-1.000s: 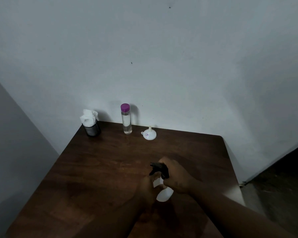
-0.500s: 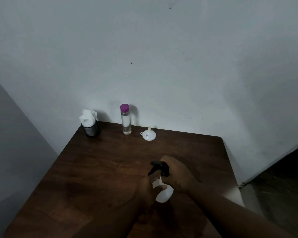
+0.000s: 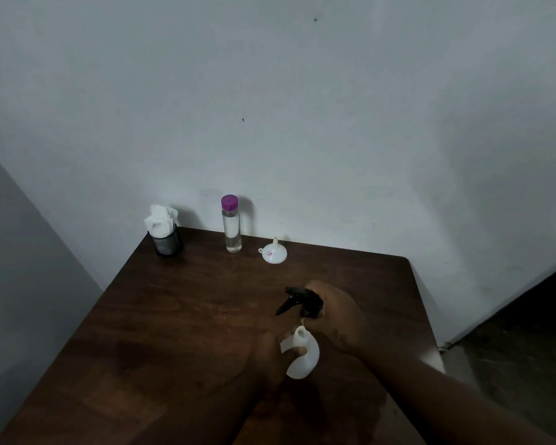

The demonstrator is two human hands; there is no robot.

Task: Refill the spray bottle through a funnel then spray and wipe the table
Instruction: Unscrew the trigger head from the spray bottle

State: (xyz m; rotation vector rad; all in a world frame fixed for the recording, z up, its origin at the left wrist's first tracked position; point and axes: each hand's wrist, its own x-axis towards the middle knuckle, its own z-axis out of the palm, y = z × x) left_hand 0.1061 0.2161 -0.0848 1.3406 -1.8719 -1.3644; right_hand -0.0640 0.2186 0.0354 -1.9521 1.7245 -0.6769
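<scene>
My left hand (image 3: 268, 358) grips the white spray bottle (image 3: 304, 356) low on the dark wooden table (image 3: 180, 316). Its neck is bare and open. My right hand (image 3: 337, 316) holds the black trigger head (image 3: 302, 303) just above the neck, lifted clear of it. At the back of the table stand a clear refill bottle (image 3: 231, 228) with a purple cap and, to its right, a small white funnel (image 3: 274, 252) lying mouth down.
A dark cup stuffed with white tissue (image 3: 163, 232) stands at the table's back left corner. Grey walls close in behind and to the left. The table's right edge drops to a dark floor (image 3: 527, 332).
The black trigger head has come off the white bottle and risen in my right hand; the bottle's open neck now shows. My left hand has kept its hold.
</scene>
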